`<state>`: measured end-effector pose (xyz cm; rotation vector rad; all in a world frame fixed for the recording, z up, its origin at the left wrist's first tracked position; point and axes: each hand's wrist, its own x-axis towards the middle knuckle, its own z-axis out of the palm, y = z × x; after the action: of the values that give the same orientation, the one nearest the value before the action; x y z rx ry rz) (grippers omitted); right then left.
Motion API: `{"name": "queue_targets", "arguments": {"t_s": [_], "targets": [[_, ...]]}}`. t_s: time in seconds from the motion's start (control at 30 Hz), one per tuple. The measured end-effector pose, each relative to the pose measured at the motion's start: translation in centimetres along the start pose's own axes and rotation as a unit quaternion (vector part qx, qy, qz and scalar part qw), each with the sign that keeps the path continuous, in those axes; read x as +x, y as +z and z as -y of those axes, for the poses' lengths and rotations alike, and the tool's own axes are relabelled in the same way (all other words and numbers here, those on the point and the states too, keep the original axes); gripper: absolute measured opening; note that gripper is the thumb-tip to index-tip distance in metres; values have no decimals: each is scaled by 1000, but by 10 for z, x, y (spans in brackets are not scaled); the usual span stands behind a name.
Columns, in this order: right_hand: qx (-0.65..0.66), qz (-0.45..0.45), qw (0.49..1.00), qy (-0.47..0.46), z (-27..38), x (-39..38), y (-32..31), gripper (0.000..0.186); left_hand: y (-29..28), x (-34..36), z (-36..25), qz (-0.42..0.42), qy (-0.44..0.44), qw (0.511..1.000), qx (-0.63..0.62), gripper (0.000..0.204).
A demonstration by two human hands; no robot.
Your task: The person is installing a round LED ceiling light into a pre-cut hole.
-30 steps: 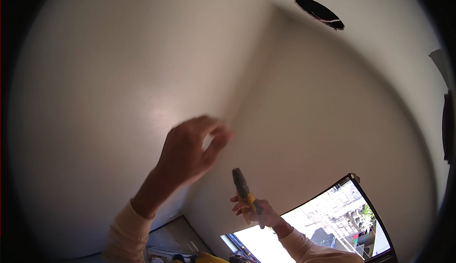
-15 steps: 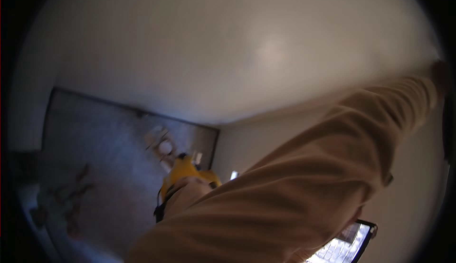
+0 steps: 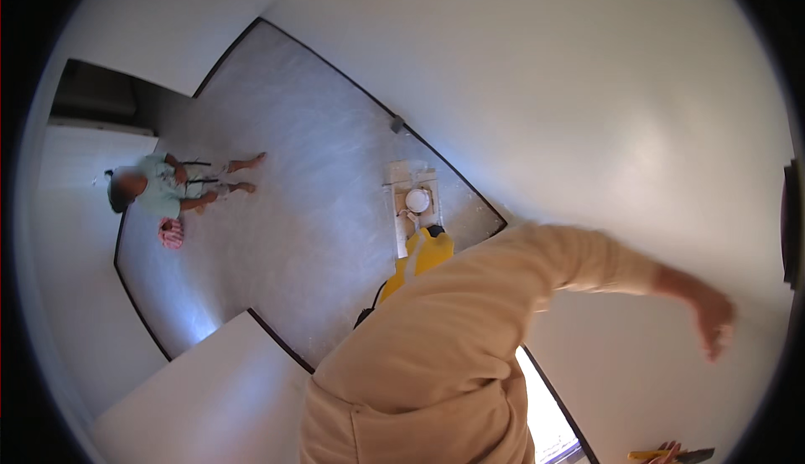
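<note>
My left arm, in a tan sleeve, spans the lower middle and bends right. My left hand [image 3: 708, 321] hangs before the pale wall at the right, fingers curled but blurred; I cannot tell whether it holds anything. My right hand [image 3: 667, 456] shows only as a few fingers at the lower-right edge, gripping yellow-and-dark pliers [image 3: 696, 455]. Beyond my sleeve, a yellow object [image 3: 428, 250] with a pale strap is partly hidden.
A person [image 3: 163, 187] in light green sits on the grey floor [image 3: 302, 154] at left, beside red-checked cloth [image 3: 171, 233]. A board [image 3: 402, 179] carries a white round object [image 3: 417, 200]. Pale walls have dark edging at floor level; a bright opening [image 3: 545, 409] is lower right.
My view has swung from wall and ceiling to floor and seated person. My left arm has moved across to the right; the pliers in my right hand now sit at the lower-right edge.
</note>
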<state>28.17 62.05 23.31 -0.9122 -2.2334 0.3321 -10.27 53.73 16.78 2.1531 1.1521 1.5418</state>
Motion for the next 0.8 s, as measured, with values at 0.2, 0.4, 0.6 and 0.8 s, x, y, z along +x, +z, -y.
{"name": "queue_targets", "arguments": {"t_s": [0.2,0.4,0.6,0.8], "targets": [[110,112,981,-112,46,-20,104,58,64,-217,-13,-88,-352,919,-156,42],[60,177,982,23,15,-15,164,47,88,-370,-32,-122,-461,873,-106,42],[50,98,993,-41,-9,19,168,62,96,-538,-85,-225,-716,645,146,33],[54,94,993,-56,-35,20,164,66,133,-659,-128,-280,-821,484,117,36]]}}
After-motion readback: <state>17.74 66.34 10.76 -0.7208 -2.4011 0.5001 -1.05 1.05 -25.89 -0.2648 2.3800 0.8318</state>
